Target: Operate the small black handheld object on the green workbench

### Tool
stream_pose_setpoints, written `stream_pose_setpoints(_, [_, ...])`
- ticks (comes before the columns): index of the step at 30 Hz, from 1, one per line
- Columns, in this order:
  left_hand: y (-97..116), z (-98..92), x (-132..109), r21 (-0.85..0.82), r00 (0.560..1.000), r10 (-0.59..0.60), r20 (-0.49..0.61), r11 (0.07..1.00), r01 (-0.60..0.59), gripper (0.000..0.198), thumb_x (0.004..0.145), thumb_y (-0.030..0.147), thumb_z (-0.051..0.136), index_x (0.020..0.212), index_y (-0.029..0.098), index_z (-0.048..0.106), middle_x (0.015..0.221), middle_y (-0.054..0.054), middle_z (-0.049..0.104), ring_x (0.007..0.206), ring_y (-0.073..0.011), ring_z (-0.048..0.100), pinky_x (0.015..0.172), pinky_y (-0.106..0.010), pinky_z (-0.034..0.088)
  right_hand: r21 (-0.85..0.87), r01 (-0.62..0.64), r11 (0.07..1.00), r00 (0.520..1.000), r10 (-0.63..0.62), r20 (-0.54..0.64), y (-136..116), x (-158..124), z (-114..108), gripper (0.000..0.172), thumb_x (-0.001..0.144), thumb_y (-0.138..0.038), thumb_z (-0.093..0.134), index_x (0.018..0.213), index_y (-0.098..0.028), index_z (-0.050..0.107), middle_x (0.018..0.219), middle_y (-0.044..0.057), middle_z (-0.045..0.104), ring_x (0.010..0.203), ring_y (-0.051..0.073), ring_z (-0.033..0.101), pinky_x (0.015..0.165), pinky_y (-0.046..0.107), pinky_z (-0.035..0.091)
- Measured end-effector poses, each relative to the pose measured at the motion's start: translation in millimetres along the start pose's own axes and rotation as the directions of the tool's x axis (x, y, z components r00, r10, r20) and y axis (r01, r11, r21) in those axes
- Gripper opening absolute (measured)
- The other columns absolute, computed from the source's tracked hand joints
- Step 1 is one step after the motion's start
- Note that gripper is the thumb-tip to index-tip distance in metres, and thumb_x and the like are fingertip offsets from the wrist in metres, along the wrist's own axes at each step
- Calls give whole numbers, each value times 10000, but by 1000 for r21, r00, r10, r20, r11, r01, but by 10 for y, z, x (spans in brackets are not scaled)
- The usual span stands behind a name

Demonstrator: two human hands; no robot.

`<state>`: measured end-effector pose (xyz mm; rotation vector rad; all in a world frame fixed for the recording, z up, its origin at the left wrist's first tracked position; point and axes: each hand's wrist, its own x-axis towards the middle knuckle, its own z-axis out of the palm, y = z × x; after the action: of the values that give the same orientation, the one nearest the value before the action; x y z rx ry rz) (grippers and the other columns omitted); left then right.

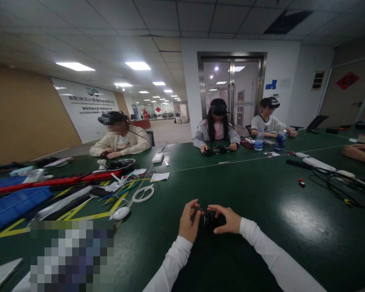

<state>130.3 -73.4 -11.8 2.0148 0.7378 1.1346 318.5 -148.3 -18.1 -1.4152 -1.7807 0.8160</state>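
A wide green table [261,190] fills the view, with three seated people along its far edge from 10 to 1 o'clock. At 9 o'clock lie blue trays [9,202], a red bar [48,181] and a white cable loop [143,193]. Near 6 o'clock the left hand [188,223] and right hand [225,220] meet – both pinch a small black part [207,221] between fingertips, the part sitting low on the table between them. A tiny red piece [301,183] lies at 3 o'clock.

Green table [261,190], white walls [286,73], steel double doors [232,87], ceiling lights [75,66]
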Motion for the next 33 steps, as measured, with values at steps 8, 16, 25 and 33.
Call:
stream_pose_setpoints(8, [11,60,-43,337,947,112,300,917,-215,449,807,181,407,1252,236,393,1038,-70,538,959,-179,537,860,-397,440,188,24,982,999,-14,-50,102,46,12,680,648,-335,690,1256,-250,396,1253,76,509,859,166,573,869,409,400])
stream_pose_setpoints(16, [-285,-546,198,650,994,-111,10,756,78,440,829,191,360,1269,197,369,1107,-97,506,901,-182,567,797,-330,445,227,-18,974,999,29,-45,91,22,8,607,690,-333,658,1240,-257,414,1251,75,509,881,168,581,878,418,404])
stream_pose_setpoints(25, [-710,-1416,183,633,867,-117,-485,637,440,460,766,196,447,1221,159,388,1007,-90,551,911,-200,564,818,-335,432,226,-39,973,998,47,-31,12,-45,12,566,725,-322,626,1243,-261,409,1238,68,513,900,178,571,907,432,391])
stream_pose_setpoints(33, [-698,-1614,140,509,827,-88,-556,750,422,436,722,212,471,1154,175,419,898,-36,618,785,-163,607,789,-328,457,233,-40,972,999,43,-9,57,-35,13,559,735,-310,619,1249,-258,406,1237,63,510,906,179,570,909,431,392])
